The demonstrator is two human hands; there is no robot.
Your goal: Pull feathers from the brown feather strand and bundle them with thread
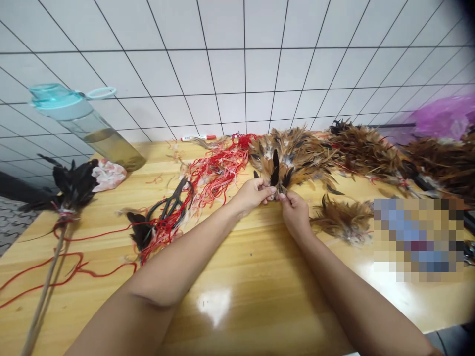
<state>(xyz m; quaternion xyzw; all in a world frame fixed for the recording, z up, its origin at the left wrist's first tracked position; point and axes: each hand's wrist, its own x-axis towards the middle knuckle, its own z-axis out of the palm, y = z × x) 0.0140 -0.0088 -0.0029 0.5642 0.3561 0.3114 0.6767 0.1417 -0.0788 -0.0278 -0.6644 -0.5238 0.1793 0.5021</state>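
Feathers (275, 169) sit pinched in the left fingers (267, 193) and right fingers (285, 199), binding not visible. Well left of the fingers, a feathered stick (50, 273) appears already tied; brown feathers (300, 146) just beyond lie piled, apparently unworked.

A white-tiled wall (230, 29) with dark joints rose behind the back edge of the worktop (252, 296). The worktop was glossy yellowish wood with visible grain, and glare (393, 291) shone near its front edge. Past its left edge showed a grey, dark-patterned floor (13, 227).
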